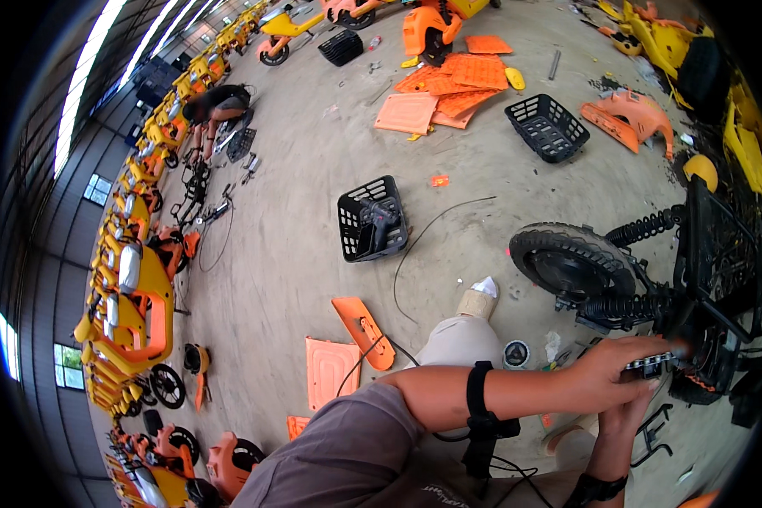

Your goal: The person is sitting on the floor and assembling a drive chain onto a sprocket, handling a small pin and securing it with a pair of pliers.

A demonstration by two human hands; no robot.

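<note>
At the right, my left hand (pixel 601 372) is closed round a small dark object (pixel 649 366) with a row of silvery pieces along its edge; its exact kind I cannot make out. My right hand (pixel 626 413) is just beneath, touching the left hand, its fingers partly hidden. Both hands are close to a stripped black scooter frame (pixel 694 245), which has a wheel with a black tyre (pixel 559 262) and a coil-spring shock absorber (pixel 643 227). Below the wheel, a small round black-and-grey part (pixel 516 354) lies on the floor.
A black basket (pixel 345 224) holds a dark power tool (pixel 379 218). Another black basket (pixel 547 127) stands farther off. Orange panels (pixel 332 372) lie near my leg, others (pixel 406 113) farther away. A cable (pixel 406 254) curves over the floor. Scooters (pixel 148 317) line the left, where another person (pixel 220 103) crouches.
</note>
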